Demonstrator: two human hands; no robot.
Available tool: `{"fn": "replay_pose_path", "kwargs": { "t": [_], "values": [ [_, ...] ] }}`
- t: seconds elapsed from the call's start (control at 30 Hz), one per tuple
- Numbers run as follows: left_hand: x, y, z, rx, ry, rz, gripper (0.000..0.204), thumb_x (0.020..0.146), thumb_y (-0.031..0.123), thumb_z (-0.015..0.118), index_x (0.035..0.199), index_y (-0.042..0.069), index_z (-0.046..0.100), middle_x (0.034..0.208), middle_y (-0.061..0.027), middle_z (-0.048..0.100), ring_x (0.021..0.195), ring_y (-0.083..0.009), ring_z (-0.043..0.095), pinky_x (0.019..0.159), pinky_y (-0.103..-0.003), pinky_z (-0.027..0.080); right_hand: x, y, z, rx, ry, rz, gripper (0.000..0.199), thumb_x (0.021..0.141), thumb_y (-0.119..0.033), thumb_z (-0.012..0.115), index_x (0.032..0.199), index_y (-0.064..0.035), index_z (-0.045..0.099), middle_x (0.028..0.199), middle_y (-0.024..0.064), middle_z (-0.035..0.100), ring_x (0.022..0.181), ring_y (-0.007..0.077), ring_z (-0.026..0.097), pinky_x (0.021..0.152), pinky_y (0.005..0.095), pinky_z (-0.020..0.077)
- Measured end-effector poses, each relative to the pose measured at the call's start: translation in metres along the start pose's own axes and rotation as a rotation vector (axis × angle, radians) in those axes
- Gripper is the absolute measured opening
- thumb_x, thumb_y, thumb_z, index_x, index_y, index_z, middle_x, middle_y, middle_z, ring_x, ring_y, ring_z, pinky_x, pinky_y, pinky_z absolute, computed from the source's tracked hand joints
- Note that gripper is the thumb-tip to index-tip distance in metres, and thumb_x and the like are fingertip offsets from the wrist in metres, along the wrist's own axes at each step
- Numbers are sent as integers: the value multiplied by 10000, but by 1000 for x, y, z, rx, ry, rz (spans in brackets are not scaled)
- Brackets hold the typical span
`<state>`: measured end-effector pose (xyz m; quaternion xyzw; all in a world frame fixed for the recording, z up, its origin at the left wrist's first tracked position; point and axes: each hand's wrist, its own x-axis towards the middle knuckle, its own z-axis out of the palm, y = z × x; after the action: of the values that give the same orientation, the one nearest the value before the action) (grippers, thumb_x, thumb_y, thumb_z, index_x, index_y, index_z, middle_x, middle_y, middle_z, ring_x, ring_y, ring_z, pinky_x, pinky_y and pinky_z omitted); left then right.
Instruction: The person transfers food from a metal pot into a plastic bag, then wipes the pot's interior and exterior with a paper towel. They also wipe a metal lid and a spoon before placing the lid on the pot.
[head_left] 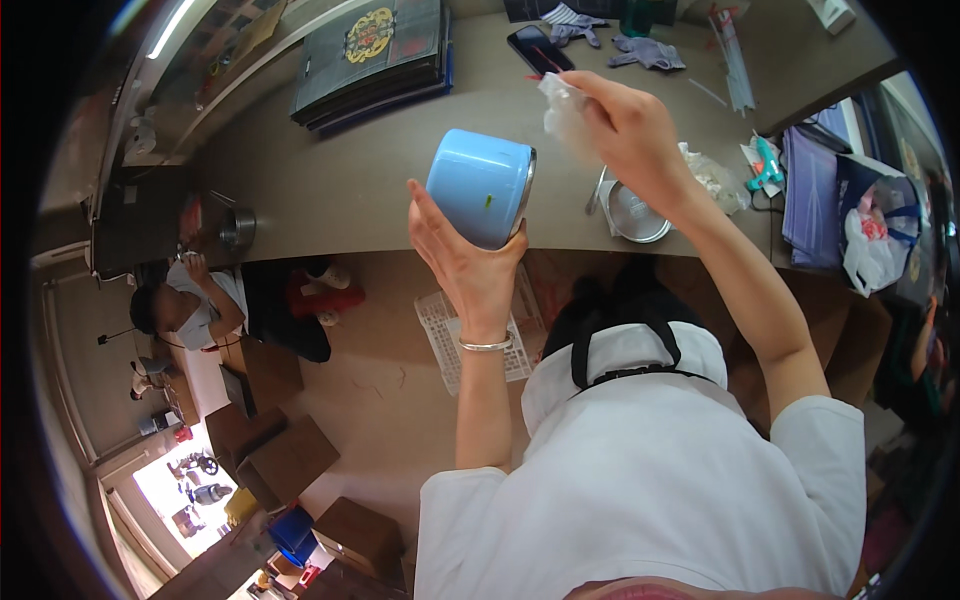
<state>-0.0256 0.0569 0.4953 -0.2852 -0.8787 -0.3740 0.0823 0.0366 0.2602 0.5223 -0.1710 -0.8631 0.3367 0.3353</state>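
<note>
One blue pot (480, 186) in left hand (470, 265) grip, axis near-level, mouth rightward (right hand (625, 125) pinches wipe (562, 108)).

Long grey-brown counter (330, 190) spans the upper part of the view, carrying a stack of dark folders (375, 55), a phone (540, 48) and grey gloves (648, 52). Floor (390, 400) is plain brown, with a white plastic basket (445, 335) lying on it and cardboard boxes (290, 455) grouped at lower left. A strip light (172, 25) glows at upper left, and another person (190, 305) crouches by the counter edge.
</note>
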Motion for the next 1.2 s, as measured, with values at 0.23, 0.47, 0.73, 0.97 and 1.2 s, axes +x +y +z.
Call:
{"fn": "replay_pose_path", "kwargs": {
  "t": [0.23, 0.47, 0.73, 0.97, 1.2],
  "values": [
    [-3, 3, 10, 107, -24, 94, 1207, 565, 150, 847, 1533, 100, 128, 1384, -146, 383, 1243, -360, 394, 1035, -466, 347, -15, -5, 55, -246, -397, -55, 157, 772, -58, 595, 896, -7, 677, 812, 205, 672, 767, 353, 677, 678, 426, 555],
    [-5, -25, 35, 328, -89, 156, 1201, 571, 239, 864, 1521, 64, 151, 1363, -135, 419, 1229, -363, 411, 991, -472, 378, -40, -53, 59, -92, -554, 2, 112, 710, -26, 590, 752, 43, 668, 859, 250, 669, 784, 349, 674, 666, 395, 553],
    [-2, -16, 29, -13, -75, 99, 1270, 561, 138, 862, 1526, 59, 40, 1334, -183, 427, 1226, -375, 418, 1021, -484, 359, -7, 8, 19, 1201, -393, 687, 241, 794, -6, 532, 985, -22, 678, 995, 54, 654, 925, 155, 621, 798, 284, 497],
    [-4, -1, 12, -150, -184, 60, 1298, 557, 65, 833, 1525, 60, -31, 1357, -173, 392, 1255, -365, 382, 1075, -469, 297, -35, 22, 37, 390, -133, -73, 332, 736, 51, 622, 1010, -125, 686, 1019, 56, 604, 937, 220, 587, 823, 339, 486],
    [-7, -4, 13, -182, -90, 205, 1347, 463, 84, 896, 1529, 71, 72, 1327, -176, 445, 1189, -396, 447, 1026, -489, 348, -63, -14, 19, 83, -273, -424, 298, 694, -106, 762, 973, -166, 678, 963, 22, 569, 897, 214, 548, 789, 359, 415]
  ]
}}
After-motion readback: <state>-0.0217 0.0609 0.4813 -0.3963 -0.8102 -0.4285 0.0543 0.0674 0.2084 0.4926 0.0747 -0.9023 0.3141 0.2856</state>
